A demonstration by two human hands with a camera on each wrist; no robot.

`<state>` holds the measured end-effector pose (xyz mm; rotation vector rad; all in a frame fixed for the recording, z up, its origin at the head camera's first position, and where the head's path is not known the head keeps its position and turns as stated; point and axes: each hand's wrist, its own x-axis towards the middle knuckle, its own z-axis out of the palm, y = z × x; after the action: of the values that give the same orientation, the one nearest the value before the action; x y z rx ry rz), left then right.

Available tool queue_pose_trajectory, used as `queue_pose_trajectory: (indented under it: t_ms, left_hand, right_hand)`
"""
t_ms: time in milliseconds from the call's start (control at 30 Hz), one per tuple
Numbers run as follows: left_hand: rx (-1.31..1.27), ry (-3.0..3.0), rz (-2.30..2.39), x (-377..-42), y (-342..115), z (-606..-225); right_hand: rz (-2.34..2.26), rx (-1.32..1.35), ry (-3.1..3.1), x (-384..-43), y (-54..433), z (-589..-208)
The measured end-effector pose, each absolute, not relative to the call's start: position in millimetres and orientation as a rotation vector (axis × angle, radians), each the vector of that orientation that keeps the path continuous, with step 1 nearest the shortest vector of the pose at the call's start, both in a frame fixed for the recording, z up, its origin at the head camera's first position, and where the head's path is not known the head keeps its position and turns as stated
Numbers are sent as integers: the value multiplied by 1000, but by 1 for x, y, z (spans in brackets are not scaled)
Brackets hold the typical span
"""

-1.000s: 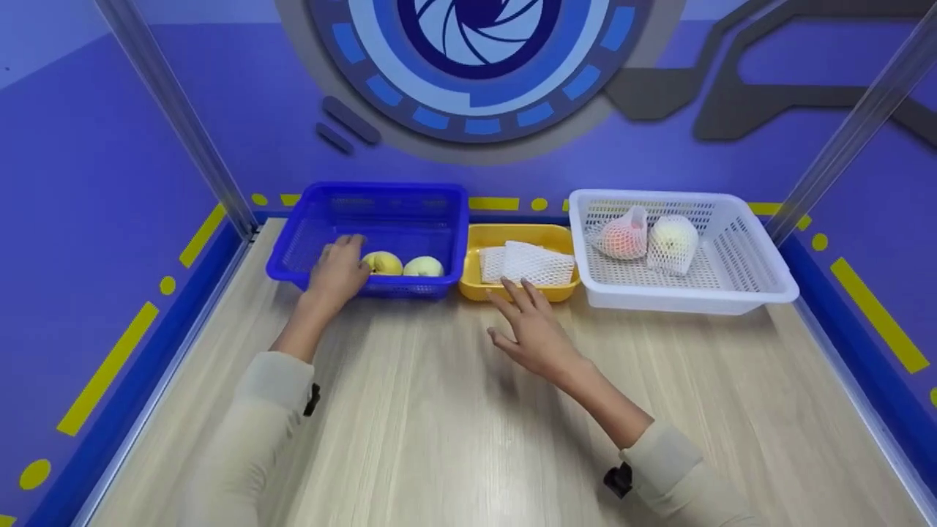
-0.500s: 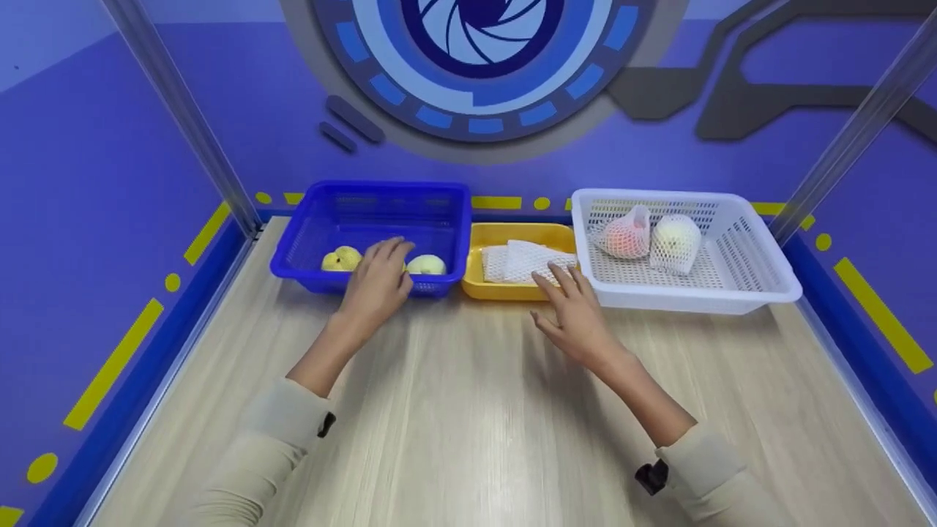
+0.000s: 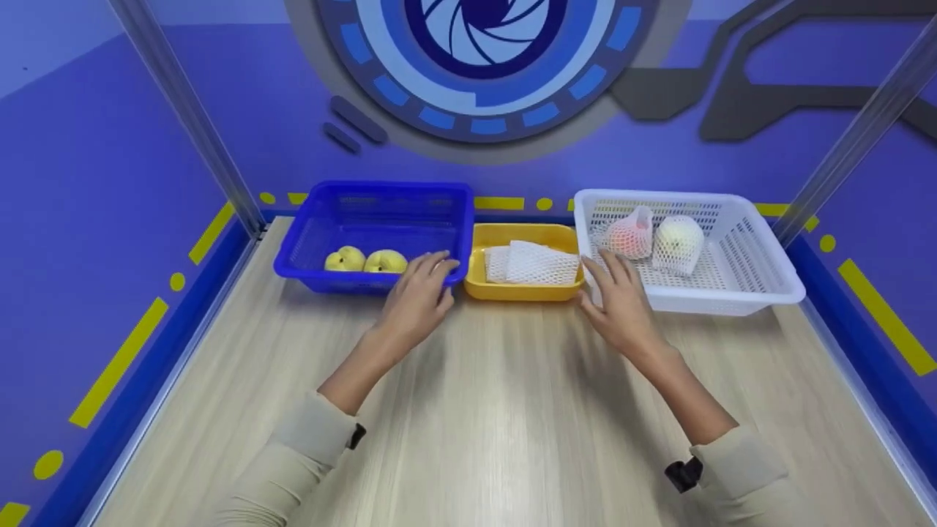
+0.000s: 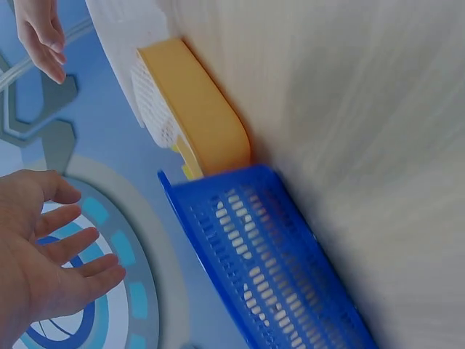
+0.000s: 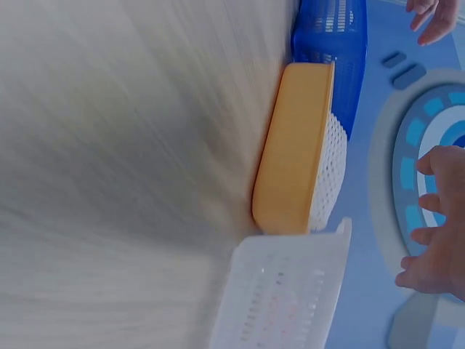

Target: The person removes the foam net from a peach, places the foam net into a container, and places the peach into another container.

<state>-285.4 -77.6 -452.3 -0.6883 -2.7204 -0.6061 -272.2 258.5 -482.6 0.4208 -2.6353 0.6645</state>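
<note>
In the head view my left hand [image 3: 419, 300] hovers over the front right corner of the blue basket [image 3: 381, 197], its fingers loosely bent and holding nothing. Two round yellow fruits [image 3: 386, 261] lie at the front of that basket; the spot to their right is hidden by the hand. My right hand [image 3: 622, 307] is over the front left corner of the white basket [image 3: 721, 296], fingers spread and nothing in them. Inside the white basket sit a reddish fruit [image 3: 630, 236] and a pale yellowish fruit [image 3: 678, 241], each wrapped in a white foam net. Both wrist views show bare palms.
Between the baskets stands a small yellow tray [image 3: 523, 293] with white foam nets [image 3: 542, 263] in it. All three containers line up along the back wall. Wooden tabletop [image 3: 505, 410] stretches in front of them, with blue side walls left and right.
My left hand has moved rightward across the blue basket, uncovering the two yellow fruits and covering the pale one. My right hand has shifted right, from the yellow tray to the white basket.
</note>
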Motion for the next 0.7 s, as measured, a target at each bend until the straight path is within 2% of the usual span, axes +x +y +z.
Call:
queue_pose_trajectory:
  t_ms: [700]
  left_hand:
    - [-781,-2675,-845,-282,-29,-468]
  right_hand:
    - [682,240,-2661,-279,309,-481]
